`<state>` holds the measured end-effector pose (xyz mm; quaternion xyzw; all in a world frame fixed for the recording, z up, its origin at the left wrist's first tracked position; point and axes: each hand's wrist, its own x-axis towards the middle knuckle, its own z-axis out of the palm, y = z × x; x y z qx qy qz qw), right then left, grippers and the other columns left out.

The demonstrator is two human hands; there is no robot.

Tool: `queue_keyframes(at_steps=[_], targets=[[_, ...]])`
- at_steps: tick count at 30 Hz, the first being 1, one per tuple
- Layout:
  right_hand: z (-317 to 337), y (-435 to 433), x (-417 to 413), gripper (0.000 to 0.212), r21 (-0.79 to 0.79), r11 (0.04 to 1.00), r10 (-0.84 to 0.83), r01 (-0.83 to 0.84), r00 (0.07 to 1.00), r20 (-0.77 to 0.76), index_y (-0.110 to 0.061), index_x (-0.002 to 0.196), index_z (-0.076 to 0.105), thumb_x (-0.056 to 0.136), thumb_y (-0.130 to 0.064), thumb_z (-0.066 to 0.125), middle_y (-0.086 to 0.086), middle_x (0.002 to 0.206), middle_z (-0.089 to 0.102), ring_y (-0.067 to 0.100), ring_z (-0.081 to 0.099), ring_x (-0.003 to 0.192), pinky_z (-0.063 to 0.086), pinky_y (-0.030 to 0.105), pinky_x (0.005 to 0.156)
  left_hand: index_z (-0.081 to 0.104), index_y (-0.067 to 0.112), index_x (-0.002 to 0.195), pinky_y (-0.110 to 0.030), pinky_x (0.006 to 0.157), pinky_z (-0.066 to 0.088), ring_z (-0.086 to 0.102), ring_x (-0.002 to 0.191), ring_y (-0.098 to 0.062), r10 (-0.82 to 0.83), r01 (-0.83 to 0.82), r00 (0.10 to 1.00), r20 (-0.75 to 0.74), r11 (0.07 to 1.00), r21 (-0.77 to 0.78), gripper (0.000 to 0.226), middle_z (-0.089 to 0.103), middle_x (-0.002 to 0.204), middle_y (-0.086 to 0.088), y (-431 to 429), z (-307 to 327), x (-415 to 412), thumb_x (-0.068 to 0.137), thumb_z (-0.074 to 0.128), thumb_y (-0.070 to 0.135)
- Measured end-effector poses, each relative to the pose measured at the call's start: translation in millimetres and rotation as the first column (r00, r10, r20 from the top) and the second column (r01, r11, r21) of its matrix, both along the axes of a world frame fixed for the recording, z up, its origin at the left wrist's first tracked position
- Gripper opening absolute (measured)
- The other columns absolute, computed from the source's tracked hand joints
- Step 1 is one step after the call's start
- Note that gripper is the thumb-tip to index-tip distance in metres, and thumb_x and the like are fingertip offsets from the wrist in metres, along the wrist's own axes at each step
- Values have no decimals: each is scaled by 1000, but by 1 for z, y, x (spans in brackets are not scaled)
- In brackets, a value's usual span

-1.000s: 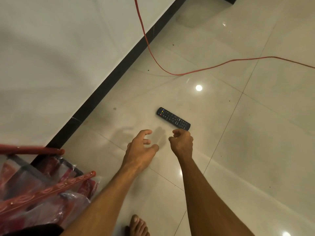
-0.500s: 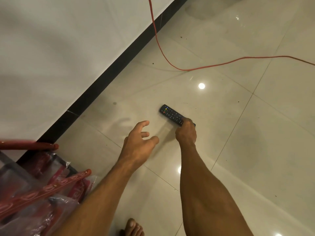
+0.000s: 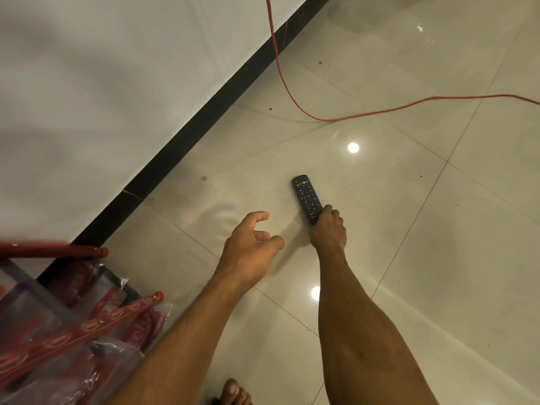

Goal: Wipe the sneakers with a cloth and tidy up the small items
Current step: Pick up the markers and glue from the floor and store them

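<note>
In the head view, the remote (image 3: 306, 197) is low over the pale tiled floor (image 3: 438, 229); whether it rests on the tiles or has just come clear of them cannot be told. The right hand (image 3: 328, 229) grasps the remote's near end, with fingers and thumb curled round the bottom of its body. The remote's long axis runs straight out from that hand, away from the person and leaning a little to the left, with the coloured buttons at the far tip. The left hand (image 3: 251, 247) hangs to the left of the remote's near end, close but apart from it, with fingers loosely bent and holding nothing. The right hand is therefore the one on the remote, and the left is only near it. Beyond the remote's far tip a red cable (image 3: 292, 95) loops across the floor, well apart from it; left of the remote the black skirting (image 3: 204, 112) runs along the wall. Farther left and nearer the person stands a red rack wrapped in plastic (image 3: 73, 317); bare toes (image 3: 233, 391) show nearer the person than the remote. No sneakers or cloth are in view. By judgement the step is tidying a small item, and lifting the remote along its own axis should keep it level, since the grip sits at one end and the far tip may droop.
</note>
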<state>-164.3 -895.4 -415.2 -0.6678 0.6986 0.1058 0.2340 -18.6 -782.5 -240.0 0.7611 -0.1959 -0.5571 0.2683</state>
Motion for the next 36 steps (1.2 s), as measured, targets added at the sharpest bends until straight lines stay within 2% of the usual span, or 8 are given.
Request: queue_keyframes(at_steps=[8, 13, 15, 18, 21, 23, 27, 36], targets=[[1, 10, 12, 35, 55, 977, -209, 204, 972, 107, 2, 121, 47, 88, 0, 58, 19, 126, 41, 36, 53, 108, 51, 43, 85, 44, 34, 137, -41, 89, 56, 64, 99, -17, -10, 10, 1000, 2, 1000, 5, 52, 61, 114, 2, -1, 3, 0, 90, 59, 22], [7, 9, 9, 32, 161, 925, -375, 345, 898, 231, 2, 115, 50, 86, -3, 61, 20, 116, 56, 36, 59, 99, 47, 35, 69, 45, 33, 136, -42, 89, 56, 64, 98, -17, -6, 6, 1000, -6, 1000, -2, 51, 62, 109, 2, -1, 9, 2, 89, 59, 20], [12, 12, 7, 35, 260, 843, -535, 471, 780, 324, 0, 112, 55, 80, -2, 69, 19, 114, 60, 31, 60, 93, 49, 33, 68, 46, 33, 136, -42, 91, 55, 64, 98, -17, -8, 8, 1000, -4, 1000, -12, 51, 62, 106, 3, -1, 11, 4, 88, 59, 20], [28, 24, 6, 37, 489, 624, -776, 609, 416, 473, 0, 104, 60, 72, 3, 79, 21, 109, 66, 31, 66, 91, 57, 37, 69, 45, 32, 137, -42, 92, 54, 64, 100, -18, -20, 20, 1000, 15, 1000, -14, 50, 61, 108, 2, 1, 13, 6, 90, 59, 20], [56, 43, 4, 41, 672, 480, -856, 563, 134, 499, 1, 112, 61, 74, 9, 76, 21, 106, 68, 33, 69, 90, 59, 38, 70, 47, 31, 135, -41, 91, 55, 64, 100, -21, -31, 31, 999, 38, 1000, 3, 48, 61, 111, 0, 9, 21, 6, 90, 58, 19], [72, 54, 3, 47, 743, 465, -863, 482, 59, 502, -3, 119, 61, 76, 10, 73, 18, 107, 70, 33, 70, 91, 60, 37, 69, 49, 31, 133, -37, 86, 55, 65, 97, -21, -38, 38, 998, 58, 999, 15, 48, 62, 106, 1, 17, 26, 7, 88, 58, 16], [109, 72, 6, 49, 799, 529, -839, 288, 37, 542, -6, 126, 60, 80, 9, 68, 14, 106, 72, 32, 70, 95, 58, 36, 74, 50, 33, 130, -36, 82, 54, 66, 95, -21, -57, 55, 993, 102, 998, 20, 48, 61, 102, 4, 37, 47, 8, 86, 59, 15], [227, 115, 10, 60, 716, 697, -713, 40, 139, 687, -8, 126, 50, 74, 14, 70, 14, 106, 72, 36, 67, 102, 52, 53, 91, 50, 28, 128, -41, 78, 60, 69, 84, -18, 150, -142, 983, 109, 987, -73, 41, 64, 104, -2, 89, 132, 1, 92, 57, 10]])
